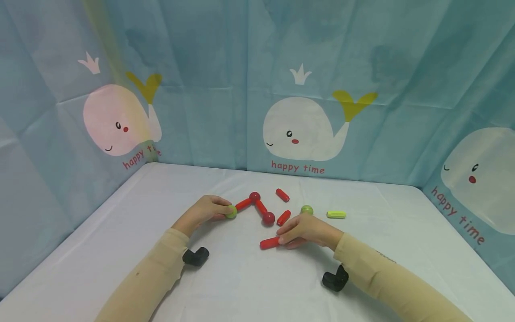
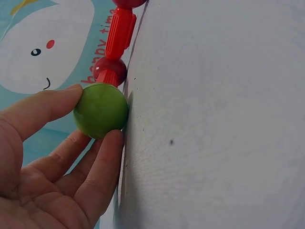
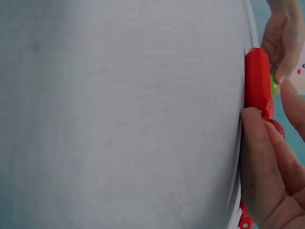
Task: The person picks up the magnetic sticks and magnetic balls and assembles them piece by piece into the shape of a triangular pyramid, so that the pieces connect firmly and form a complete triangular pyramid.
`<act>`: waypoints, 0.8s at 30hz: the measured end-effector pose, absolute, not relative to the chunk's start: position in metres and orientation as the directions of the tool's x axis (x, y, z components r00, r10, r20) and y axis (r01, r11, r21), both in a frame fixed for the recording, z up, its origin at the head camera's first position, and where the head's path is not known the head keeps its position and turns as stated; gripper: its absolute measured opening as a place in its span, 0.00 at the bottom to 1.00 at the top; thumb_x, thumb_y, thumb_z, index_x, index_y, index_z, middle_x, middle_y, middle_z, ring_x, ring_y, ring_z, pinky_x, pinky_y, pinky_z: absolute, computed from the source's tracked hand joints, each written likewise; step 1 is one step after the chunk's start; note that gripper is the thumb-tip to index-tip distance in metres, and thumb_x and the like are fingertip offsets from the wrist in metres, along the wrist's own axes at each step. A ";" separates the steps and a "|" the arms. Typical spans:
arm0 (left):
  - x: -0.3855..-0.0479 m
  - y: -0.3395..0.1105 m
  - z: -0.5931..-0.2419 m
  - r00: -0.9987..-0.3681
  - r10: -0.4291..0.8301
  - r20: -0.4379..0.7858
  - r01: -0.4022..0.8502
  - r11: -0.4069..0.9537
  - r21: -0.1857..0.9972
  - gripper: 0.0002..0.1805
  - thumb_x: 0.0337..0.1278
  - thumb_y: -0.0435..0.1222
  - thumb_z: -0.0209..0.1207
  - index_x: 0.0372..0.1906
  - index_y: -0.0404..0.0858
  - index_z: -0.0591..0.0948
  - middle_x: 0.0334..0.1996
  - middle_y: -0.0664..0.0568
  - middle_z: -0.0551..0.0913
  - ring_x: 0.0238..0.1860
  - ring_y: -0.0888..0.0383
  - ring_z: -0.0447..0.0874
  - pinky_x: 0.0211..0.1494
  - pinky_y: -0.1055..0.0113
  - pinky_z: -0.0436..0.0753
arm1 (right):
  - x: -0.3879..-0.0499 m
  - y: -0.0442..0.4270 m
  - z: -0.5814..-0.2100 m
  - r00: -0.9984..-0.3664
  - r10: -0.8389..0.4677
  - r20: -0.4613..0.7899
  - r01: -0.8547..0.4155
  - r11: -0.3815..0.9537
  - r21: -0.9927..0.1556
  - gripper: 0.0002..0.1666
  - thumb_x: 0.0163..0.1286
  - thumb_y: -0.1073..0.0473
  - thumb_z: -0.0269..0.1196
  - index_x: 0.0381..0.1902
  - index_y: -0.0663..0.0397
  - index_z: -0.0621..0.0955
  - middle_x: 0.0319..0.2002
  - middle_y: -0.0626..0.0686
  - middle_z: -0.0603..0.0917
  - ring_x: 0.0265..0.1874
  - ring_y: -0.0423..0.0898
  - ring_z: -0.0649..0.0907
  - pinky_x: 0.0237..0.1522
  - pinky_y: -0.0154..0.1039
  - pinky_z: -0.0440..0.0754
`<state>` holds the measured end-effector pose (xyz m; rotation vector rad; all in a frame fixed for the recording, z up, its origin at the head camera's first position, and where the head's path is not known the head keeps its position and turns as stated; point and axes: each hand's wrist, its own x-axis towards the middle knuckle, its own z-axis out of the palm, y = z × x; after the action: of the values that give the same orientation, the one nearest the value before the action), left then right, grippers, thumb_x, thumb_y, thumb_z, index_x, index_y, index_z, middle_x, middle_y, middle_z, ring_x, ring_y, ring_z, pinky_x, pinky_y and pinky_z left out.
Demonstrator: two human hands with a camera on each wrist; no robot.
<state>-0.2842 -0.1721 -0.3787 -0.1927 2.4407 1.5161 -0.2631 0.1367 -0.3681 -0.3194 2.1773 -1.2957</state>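
Note:
In the head view my left hand [image 1: 207, 209] pinches a green ball [image 2: 101, 110] between thumb and fingers. The ball ends a zigzag chain: a red rod [image 1: 243, 204], a red ball [image 1: 255, 197], a second red rod and another red ball [image 1: 268, 218]. To the right, my right hand [image 1: 306, 229] is at the right end of a loose red rod [image 1: 269, 243] lying on the table. Its fingertips touch that rod [image 3: 258, 81] in the right wrist view, while a gap shows between the thumb and the rod.
Two more loose red rods, one farther back [image 1: 282, 195] and one nearer [image 1: 283, 218], lie right of the chain. A second green ball [image 1: 307, 210] sits behind my right hand, with a yellow-green rod [image 1: 336, 214] beside it. A whale-print curtain [image 1: 217, 89] stands behind the white table [image 1: 241, 286].

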 end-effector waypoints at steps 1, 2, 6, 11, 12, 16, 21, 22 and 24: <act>-0.284 -0.172 -0.379 -0.956 0.023 -0.291 -0.251 0.448 0.858 0.22 0.58 0.42 0.67 0.55 0.37 0.82 0.57 0.43 0.81 0.54 0.53 0.80 0.60 0.61 0.81 | -0.263 0.136 -0.368 -0.805 -0.472 -0.359 0.086 0.506 -0.858 0.18 0.61 0.59 0.72 0.48 0.60 0.87 0.42 0.51 0.89 0.38 0.42 0.88 0.44 0.38 0.87; -0.284 -0.172 -0.379 -0.956 0.021 -0.293 -0.253 0.448 0.857 0.22 0.58 0.42 0.67 0.55 0.37 0.82 0.57 0.43 0.80 0.54 0.53 0.80 0.60 0.61 0.80 | -0.262 0.135 -0.368 -0.808 -0.469 -0.356 0.076 0.517 -0.852 0.18 0.61 0.59 0.72 0.48 0.59 0.87 0.41 0.51 0.89 0.37 0.42 0.88 0.44 0.37 0.87; -0.284 -0.172 -0.379 -0.955 0.019 -0.296 -0.257 0.450 0.856 0.22 0.58 0.42 0.68 0.55 0.38 0.82 0.57 0.44 0.80 0.54 0.53 0.80 0.61 0.60 0.80 | -0.261 0.132 -0.368 -0.830 -0.437 -0.345 0.028 0.586 -0.810 0.15 0.60 0.57 0.73 0.45 0.54 0.89 0.37 0.48 0.90 0.34 0.41 0.87 0.41 0.33 0.86; -0.283 -0.172 -0.378 -0.954 0.037 -0.298 -0.247 0.467 0.849 0.22 0.57 0.41 0.67 0.56 0.38 0.82 0.57 0.44 0.81 0.54 0.53 0.81 0.63 0.59 0.79 | -0.259 0.127 -0.367 -0.860 -0.387 -0.332 -0.003 0.654 -0.756 0.12 0.58 0.57 0.74 0.41 0.50 0.90 0.34 0.47 0.89 0.31 0.40 0.85 0.37 0.32 0.84; -0.283 -0.172 -0.378 -0.953 0.037 -0.301 -0.248 0.476 0.844 0.23 0.57 0.41 0.67 0.57 0.39 0.82 0.58 0.44 0.81 0.54 0.53 0.81 0.64 0.58 0.79 | -0.258 0.126 -0.367 -0.864 -0.380 -0.330 -0.007 0.664 -0.747 0.11 0.58 0.57 0.74 0.40 0.50 0.90 0.33 0.47 0.89 0.31 0.40 0.84 0.37 0.32 0.84; -0.282 -0.174 -0.377 -0.947 0.037 -0.318 -0.260 0.488 0.833 0.24 0.55 0.40 0.68 0.59 0.43 0.81 0.60 0.46 0.80 0.55 0.52 0.80 0.65 0.54 0.76 | -0.258 0.121 -0.366 -0.872 -0.364 -0.328 -0.010 0.683 -0.731 0.08 0.57 0.58 0.75 0.37 0.51 0.90 0.31 0.47 0.89 0.29 0.41 0.84 0.38 0.32 0.84; -0.282 -0.175 -0.378 -0.946 0.047 -0.321 -0.265 0.457 0.849 0.25 0.54 0.39 0.68 0.59 0.44 0.82 0.62 0.46 0.79 0.57 0.52 0.79 0.64 0.56 0.76 | -0.256 0.119 -0.365 -0.878 -0.353 -0.322 -0.005 0.680 -0.733 0.08 0.57 0.59 0.75 0.35 0.52 0.90 0.31 0.47 0.88 0.30 0.41 0.84 0.38 0.33 0.85; -0.282 -0.175 -0.378 -0.946 0.049 -0.320 -0.264 0.452 0.852 0.25 0.54 0.39 0.68 0.59 0.44 0.82 0.62 0.46 0.79 0.56 0.52 0.80 0.63 0.56 0.76 | -0.255 0.119 -0.364 -0.880 -0.353 -0.319 -0.005 0.677 -0.736 0.08 0.57 0.59 0.75 0.35 0.52 0.90 0.31 0.47 0.88 0.30 0.41 0.84 0.38 0.33 0.85; -0.281 -0.175 -0.377 -0.946 0.049 -0.320 -0.265 0.447 0.854 0.24 0.54 0.39 0.68 0.58 0.44 0.82 0.61 0.46 0.79 0.55 0.52 0.80 0.63 0.57 0.77 | -0.255 0.119 -0.364 -0.881 -0.353 -0.314 -0.004 0.670 -0.743 0.08 0.57 0.59 0.74 0.36 0.53 0.90 0.30 0.48 0.88 0.29 0.41 0.84 0.38 0.32 0.84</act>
<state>-0.2814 -0.1747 -0.3774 -0.1860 2.4047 1.4983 -0.2548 0.1189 -0.3643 -0.2780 2.4494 -1.0881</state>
